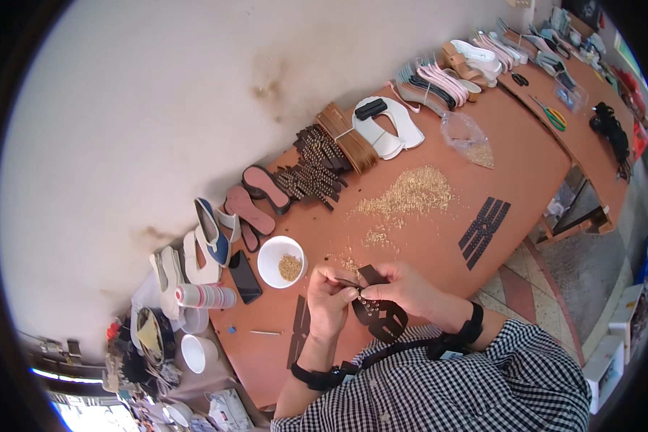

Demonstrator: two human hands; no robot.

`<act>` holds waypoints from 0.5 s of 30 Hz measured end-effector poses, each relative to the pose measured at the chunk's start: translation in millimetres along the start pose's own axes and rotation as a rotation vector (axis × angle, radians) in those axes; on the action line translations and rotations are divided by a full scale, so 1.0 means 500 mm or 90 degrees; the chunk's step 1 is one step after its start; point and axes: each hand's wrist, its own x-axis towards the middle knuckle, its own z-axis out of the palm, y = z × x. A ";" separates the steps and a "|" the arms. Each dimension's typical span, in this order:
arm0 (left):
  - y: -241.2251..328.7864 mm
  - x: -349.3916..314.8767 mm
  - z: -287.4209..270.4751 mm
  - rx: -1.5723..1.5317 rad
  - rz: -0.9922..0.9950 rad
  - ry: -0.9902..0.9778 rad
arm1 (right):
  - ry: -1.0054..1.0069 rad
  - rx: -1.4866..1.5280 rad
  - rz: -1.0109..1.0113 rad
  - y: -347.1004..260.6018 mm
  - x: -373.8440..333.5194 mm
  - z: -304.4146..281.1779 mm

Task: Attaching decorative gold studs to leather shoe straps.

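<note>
Both hands are close together over the table's near edge, gripping one dark brown slotted shoe upper (387,325). Small gold studs show along part of it. My left hand (327,301) pinches a strap of the upper between thumb and fingers. On the other side my right hand (407,289) is closed on the same piece, its thumb near the left fingertips. Whether a loose stud sits between the fingertips is too small to tell. Left of my left hand stands a white bowl (266,278) with gold studs in it. A gold stud pile (414,191) spreads beyond my hands.
Slotted dark uppers lie at right (484,232) and beside my left wrist (297,335). Studded brown straps (313,162), sandals (248,209), a phone (245,276) and stacked cups (206,296) line the wall side. Green-handled scissors (554,117) lie at far right.
</note>
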 end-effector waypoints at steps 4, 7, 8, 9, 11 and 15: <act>-0.013 -0.006 -0.040 -0.024 -0.018 -0.014 | 0.109 -0.144 -0.034 0.029 0.001 0.030; -0.016 -0.016 -0.057 -0.044 -0.036 0.002 | 0.180 -0.337 -0.159 0.028 -0.003 0.064; -0.016 -0.016 -0.052 -0.045 -0.033 0.018 | 0.195 -0.353 -0.163 0.026 -0.002 0.068; -0.021 -0.021 -0.052 -0.051 -0.017 0.024 | 0.203 -0.366 -0.166 0.031 -0.002 0.071; -0.035 -0.034 -0.049 0.013 0.044 0.040 | 0.229 -0.329 -0.198 0.041 -0.008 0.070; -0.031 -0.042 -0.065 0.308 0.314 0.074 | 0.161 -0.300 -0.171 0.047 0.013 0.068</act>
